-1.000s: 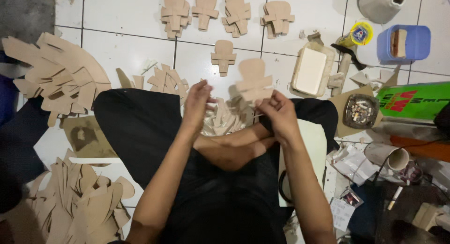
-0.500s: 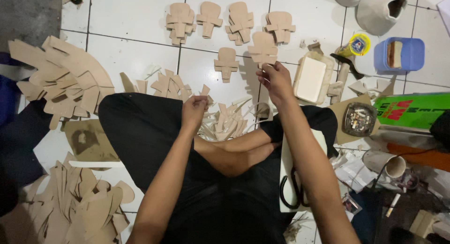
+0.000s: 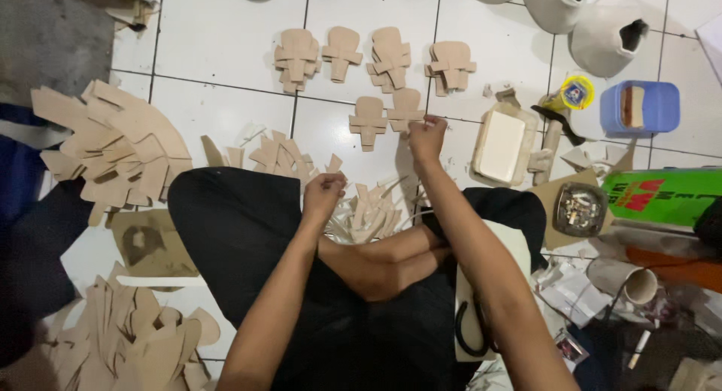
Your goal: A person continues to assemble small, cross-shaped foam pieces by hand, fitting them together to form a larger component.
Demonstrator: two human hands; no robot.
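Right hand [image 3: 426,132] pinches the tan cross-shaped cardboard cutout [image 3: 407,107] at upper centre — square it beside its neighbour; left hand [image 3: 325,190] curled shut, contents unclear.

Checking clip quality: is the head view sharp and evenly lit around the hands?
Head view: right hand and the cardboard cutout it touches are fairly sharp; left hand is slightly soft; white floor tiles are bright with mild glare, and the lower right clutter sits in shadow.

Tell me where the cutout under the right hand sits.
In the head view the cutout lies on the white floor just ahead of the right hand, beside another cutout on its left, below the row of four stacks.
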